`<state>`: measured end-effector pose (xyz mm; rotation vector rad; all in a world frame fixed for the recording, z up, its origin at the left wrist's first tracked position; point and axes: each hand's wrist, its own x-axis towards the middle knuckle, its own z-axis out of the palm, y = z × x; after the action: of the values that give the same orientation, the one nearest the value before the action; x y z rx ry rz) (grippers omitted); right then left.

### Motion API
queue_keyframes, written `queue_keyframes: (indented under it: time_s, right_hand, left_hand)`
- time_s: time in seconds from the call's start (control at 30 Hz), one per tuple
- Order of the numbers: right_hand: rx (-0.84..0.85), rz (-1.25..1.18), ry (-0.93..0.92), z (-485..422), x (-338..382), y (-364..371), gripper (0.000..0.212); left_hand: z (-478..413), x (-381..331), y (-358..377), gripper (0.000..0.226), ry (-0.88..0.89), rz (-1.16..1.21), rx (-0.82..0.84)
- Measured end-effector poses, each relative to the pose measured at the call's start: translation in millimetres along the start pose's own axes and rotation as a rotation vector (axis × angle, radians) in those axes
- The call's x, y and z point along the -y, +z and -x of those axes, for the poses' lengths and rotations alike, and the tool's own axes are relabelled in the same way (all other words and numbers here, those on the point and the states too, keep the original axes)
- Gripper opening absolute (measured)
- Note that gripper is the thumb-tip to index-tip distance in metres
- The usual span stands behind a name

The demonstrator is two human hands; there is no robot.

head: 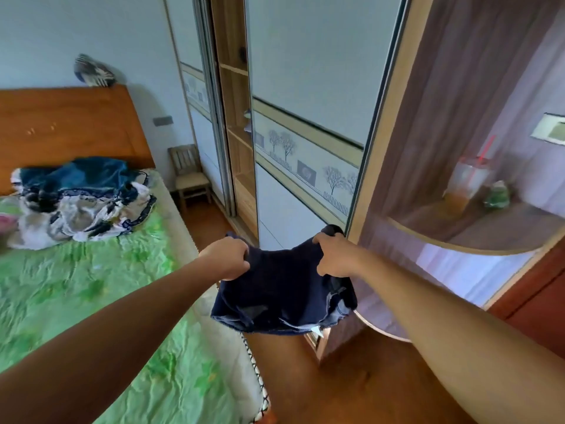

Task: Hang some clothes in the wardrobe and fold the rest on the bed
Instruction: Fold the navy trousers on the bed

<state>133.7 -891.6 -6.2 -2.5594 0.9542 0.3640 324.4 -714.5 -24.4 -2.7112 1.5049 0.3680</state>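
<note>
You are holding a dark navy garment [281, 289] up in front of you with both arms stretched out. Your left hand [227, 258] grips its top edge at one corner, fingers curled round the cloth, and your right hand [334, 257] grips the other corner the same way, with a fold of fabric bunched above the knuckles. The garment hangs free between your hands, over the wooden floor [367, 377] just beside the edge of the bed [91, 286], and its lower hem shows a lighter inner lining (what kind of clothing it is, you cannot tell from here). The bed's green patterned cover lies wrinkled, and a pile of clothes [79, 203], blue on top and white with dark print below, sits near the wooden headboard [67, 123]. Straight ahead stands the wardrobe [308, 87] with pale sliding doors bearing a band of tree drawings; a gap between the doors shows wooden shelves inside. A small wooden chair [189, 175] stands in the corner between headboard and wardrobe. To your right, a rounded shelf [489, 234] carries a plastic cup [467, 185] with a red straw.
</note>
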Motion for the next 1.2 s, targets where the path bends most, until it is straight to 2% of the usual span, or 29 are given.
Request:
queue_keyframes:
  time_s: [0.1, 0.33, 0.47, 0.63, 0.77, 0.9, 1.03, 1.2]
  right_hand:
    - [0.024, 0.01, -0.092, -42, 0, -28, 0.071]
    - [0.027, 0.05, -0.262, -130, 20, -68, 0.069]
    - [0.032, 0.079, -0.307, -189, 38, -81, 0.065]
    - [0.022, 0.09, -0.361, -295, 83, -108, 0.048]
    - [0.047, 0.085, -0.39, -393, 135, -132, 0.042]
    - [0.047, 0.075, -0.387, -477, 193, -164, 0.048]
    - [0.03, 0.072, -0.393, -541, 232, -195, 0.047]
    - [-0.021, 0.092, -0.394, -601, 256, -227, 0.041]
  left_hand:
    - [-23, 4, -15, 0.011, -0.072, 0.019, -0.014]
    - [-78, 28, -43, 0.027, -0.239, 0.12, -0.056]
    - [-127, 57, -53, 0.02, -0.294, 0.144, -0.058]
    - [-215, 116, -71, 0.027, -0.327, 0.167, -0.049]
    - [-294, 181, -99, 0.031, -0.341, 0.158, -0.04]
    - [-358, 252, -138, 0.013, -0.357, 0.103, -0.039]
    - [-416, 306, -172, 0.026, -0.372, 0.088, -0.047]
    - [-465, 338, -199, 0.034, -0.372, 0.094, -0.09]
